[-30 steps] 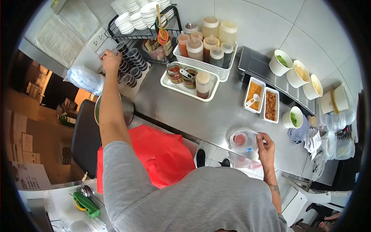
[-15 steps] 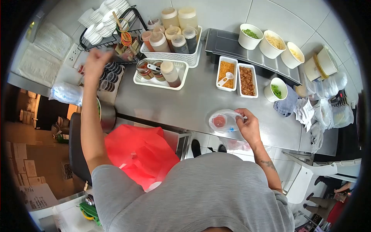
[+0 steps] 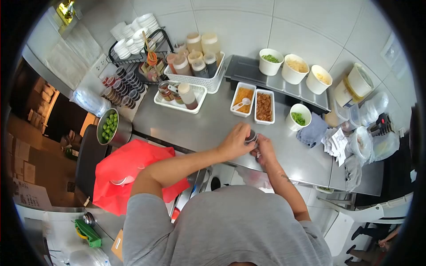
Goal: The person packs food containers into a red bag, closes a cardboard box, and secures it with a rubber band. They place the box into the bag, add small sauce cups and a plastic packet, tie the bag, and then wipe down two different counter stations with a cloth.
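Both of my hands meet above the front edge of the steel counter [image 3: 202, 133]. My left hand [image 3: 235, 142] has its fingers closed on a small dark sauce cup [image 3: 251, 135]. Just beside it, my right hand [image 3: 265, 151] is closed, its fingers bunched near the cup. A bit of whitish, clear plastic shows under the right fingers, but most of what they hold is hidden. Behind the hands stand a white tub of orange crumbs [image 3: 243, 95] with a white spoon [image 3: 242, 104] and a tub of brown minced topping [image 3: 264, 107].
Stacked sauce cups [image 3: 128, 84] stand at the left, near a pot of green limes [image 3: 125, 133]. Squeeze bottles fill a white basket [image 3: 213, 80]. A red bag [image 3: 120, 177] lies at my left. Right of the tubs are a bowl of chopped greens [image 3: 298, 117] and a grey cloth [image 3: 312, 131].
My left hand has come from the sauce cups at the far left to beside my right hand, bringing a dark cup. The clear bag with pink sauce is now mostly hidden.
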`<state>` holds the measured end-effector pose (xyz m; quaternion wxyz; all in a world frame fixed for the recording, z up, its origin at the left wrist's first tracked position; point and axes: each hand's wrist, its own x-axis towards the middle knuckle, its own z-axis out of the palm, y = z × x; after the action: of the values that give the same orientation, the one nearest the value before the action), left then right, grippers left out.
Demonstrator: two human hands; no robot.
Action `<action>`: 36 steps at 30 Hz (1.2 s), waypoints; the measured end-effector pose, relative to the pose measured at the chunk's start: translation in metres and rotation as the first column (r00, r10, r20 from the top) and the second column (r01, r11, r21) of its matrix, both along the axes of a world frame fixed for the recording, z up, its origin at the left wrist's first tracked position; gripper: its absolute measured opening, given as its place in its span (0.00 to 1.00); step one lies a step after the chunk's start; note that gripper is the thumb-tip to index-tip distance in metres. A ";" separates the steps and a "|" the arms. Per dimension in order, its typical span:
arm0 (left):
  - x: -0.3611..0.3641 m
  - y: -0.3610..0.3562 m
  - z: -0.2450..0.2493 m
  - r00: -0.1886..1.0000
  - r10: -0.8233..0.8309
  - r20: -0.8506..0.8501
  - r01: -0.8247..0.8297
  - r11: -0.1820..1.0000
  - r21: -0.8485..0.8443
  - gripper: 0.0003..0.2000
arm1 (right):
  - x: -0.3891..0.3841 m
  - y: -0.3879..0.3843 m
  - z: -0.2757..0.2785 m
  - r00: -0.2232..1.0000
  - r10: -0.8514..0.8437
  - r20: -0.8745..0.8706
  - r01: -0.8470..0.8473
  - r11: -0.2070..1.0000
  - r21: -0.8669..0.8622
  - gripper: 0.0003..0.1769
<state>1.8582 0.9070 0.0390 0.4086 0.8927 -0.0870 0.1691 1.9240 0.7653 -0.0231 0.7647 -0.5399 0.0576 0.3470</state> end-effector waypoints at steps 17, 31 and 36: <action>-0.016 0.002 -0.013 0.989 -0.010 0.148 -0.046 0.929 0.368 0.18 | 0.005 -0.005 0.006 0.989 0.113 0.096 -0.114 0.993 0.008 0.08; -0.019 0.010 -0.012 0.982 -0.093 0.165 0.013 0.902 0.432 0.20 | -0.001 0.007 -0.010 0.715 0.199 0.670 0.043 0.944 -0.327 0.12; -0.024 0.015 -0.008 0.993 -0.074 0.096 0.026 0.905 0.425 0.18 | 0.000 0.005 0.011 0.643 0.289 0.709 0.029 0.916 -0.400 0.09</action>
<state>1.8341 0.9219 0.0314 0.2041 0.9469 -0.1667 0.1844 1.9238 0.7707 -0.0125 0.5728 -0.7731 -0.2404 0.1281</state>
